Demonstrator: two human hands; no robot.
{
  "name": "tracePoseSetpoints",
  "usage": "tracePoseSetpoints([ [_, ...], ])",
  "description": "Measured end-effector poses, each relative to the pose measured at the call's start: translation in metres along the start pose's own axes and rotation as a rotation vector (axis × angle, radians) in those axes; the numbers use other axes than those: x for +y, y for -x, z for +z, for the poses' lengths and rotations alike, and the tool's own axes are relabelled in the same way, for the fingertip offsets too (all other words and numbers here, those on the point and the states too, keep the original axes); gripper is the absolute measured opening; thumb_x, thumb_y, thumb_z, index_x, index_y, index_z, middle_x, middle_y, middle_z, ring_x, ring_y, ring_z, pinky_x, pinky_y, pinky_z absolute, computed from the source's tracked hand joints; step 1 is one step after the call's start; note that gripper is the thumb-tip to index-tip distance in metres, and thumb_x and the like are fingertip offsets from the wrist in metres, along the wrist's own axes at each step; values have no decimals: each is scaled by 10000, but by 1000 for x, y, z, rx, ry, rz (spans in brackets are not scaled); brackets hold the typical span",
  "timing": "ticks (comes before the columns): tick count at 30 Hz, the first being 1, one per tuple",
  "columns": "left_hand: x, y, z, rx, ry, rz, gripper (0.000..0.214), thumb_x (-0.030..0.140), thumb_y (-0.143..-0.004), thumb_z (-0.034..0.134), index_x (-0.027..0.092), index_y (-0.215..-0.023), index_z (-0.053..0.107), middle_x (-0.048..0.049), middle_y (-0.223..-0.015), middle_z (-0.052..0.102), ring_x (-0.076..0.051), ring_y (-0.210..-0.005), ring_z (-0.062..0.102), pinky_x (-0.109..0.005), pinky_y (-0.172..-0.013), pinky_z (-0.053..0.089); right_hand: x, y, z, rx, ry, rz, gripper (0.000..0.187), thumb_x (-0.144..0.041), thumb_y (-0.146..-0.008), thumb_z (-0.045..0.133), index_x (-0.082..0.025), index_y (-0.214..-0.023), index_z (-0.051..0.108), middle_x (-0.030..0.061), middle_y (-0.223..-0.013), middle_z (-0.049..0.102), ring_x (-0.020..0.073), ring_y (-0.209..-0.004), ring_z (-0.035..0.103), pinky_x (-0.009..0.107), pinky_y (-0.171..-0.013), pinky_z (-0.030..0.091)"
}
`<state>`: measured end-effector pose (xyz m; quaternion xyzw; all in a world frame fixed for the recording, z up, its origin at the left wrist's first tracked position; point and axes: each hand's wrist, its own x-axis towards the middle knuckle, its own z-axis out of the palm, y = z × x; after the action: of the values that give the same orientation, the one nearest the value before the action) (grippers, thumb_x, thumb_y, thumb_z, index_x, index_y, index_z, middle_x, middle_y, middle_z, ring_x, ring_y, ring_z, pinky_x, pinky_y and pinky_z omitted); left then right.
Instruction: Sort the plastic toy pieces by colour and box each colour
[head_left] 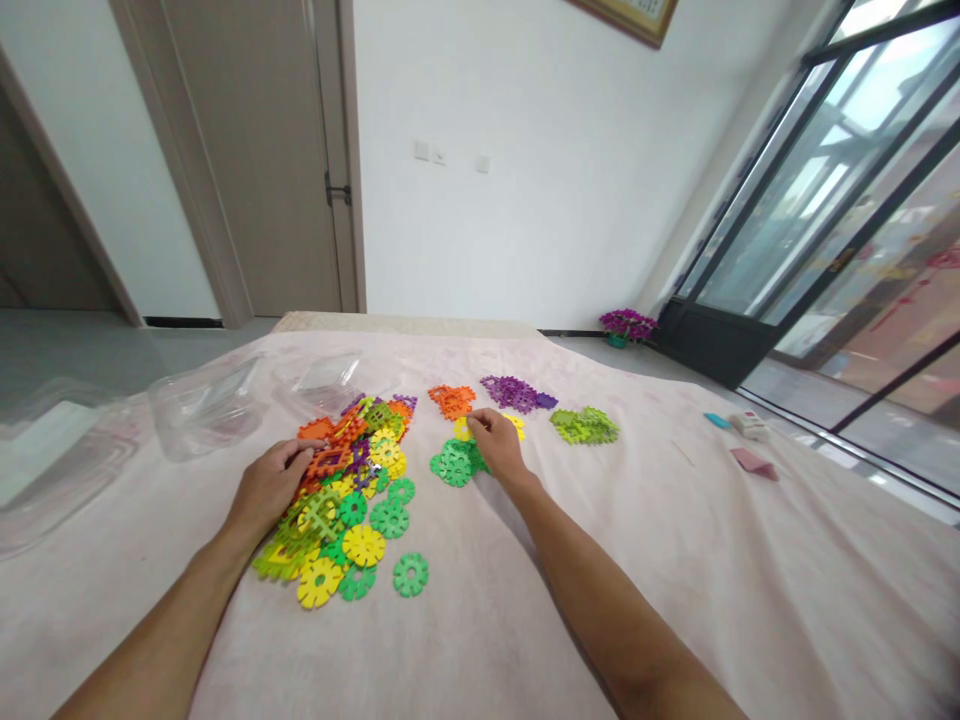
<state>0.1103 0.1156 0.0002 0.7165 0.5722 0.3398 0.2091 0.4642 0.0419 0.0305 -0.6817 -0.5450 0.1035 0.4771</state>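
A mixed heap of plastic interlocking building pieces (352, 500) in orange, yellow, green, lime and purple lies on the cloth. My left hand (274, 485) is at its left edge, thumb and fingers closing on an orange square piece (330, 462). Farther right, my right hand (496, 442) is closed in a pinch, low over yellow pieces (514, 427); anything between its fingertips is too small to make out. Round green pieces (454, 464) lie just below that hand. Separate groups of orange pieces (451, 401), purple pieces (514, 392) and lime pieces (585, 426) lie beyond it.
A pale pink cloth (637, 600) covers the table, with wrinkles at right. Clear plastic containers (202, 405) stand at left. A small white box (748, 426), a blue item (717, 421) and a pink piece (754, 464) lie far right.
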Motion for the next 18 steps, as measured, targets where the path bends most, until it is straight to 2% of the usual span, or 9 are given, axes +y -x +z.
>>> tracePoseSetpoints([
  [4,-2,-1,1,8,5,-6,419,451,-880,460,245,-1095,755,-31,-1179,735,-248,-1088,659,-344,-1011,465,22,-11,-31,90,203,93,239,-294,-884,518,-216,-932,740,26,-946,730,191,-904,648,288,-797,462],
  [7,-2,-1,2,5,16,-5,406,443,-881,463,240,-1082,751,-37,-1188,730,-246,-1112,651,-345,-1026,453,23,-11,-38,169,338,89,268,-263,-893,518,-216,-1046,733,57,-1089,704,206,-1018,628,314,-863,452],
  [9,-2,-1,2,2,21,-2,404,445,-881,462,239,-1073,751,-39,-1190,729,-245,-1118,649,-344,-1030,451,16,-7,-32,143,347,31,261,-255,-904,524,-218,-1059,730,55,-1096,695,199,-1009,625,316,-872,451],
  [14,-2,-2,3,-3,16,16,410,457,-876,459,242,-1065,753,-39,-1177,733,-245,-1107,652,-346,-1034,448,-23,19,4,-82,341,-177,196,-242,-924,560,-236,-989,744,31,-1011,710,189,-987,615,307,-887,442],
  [18,-3,-2,3,0,29,22,408,457,-875,461,244,-1065,752,-36,-1186,730,-245,-1118,648,-345,-1026,448,-51,42,27,-235,448,-352,211,-323,-958,567,-254,-1038,750,52,-1104,699,226,-1075,569,359,-946,411],
])
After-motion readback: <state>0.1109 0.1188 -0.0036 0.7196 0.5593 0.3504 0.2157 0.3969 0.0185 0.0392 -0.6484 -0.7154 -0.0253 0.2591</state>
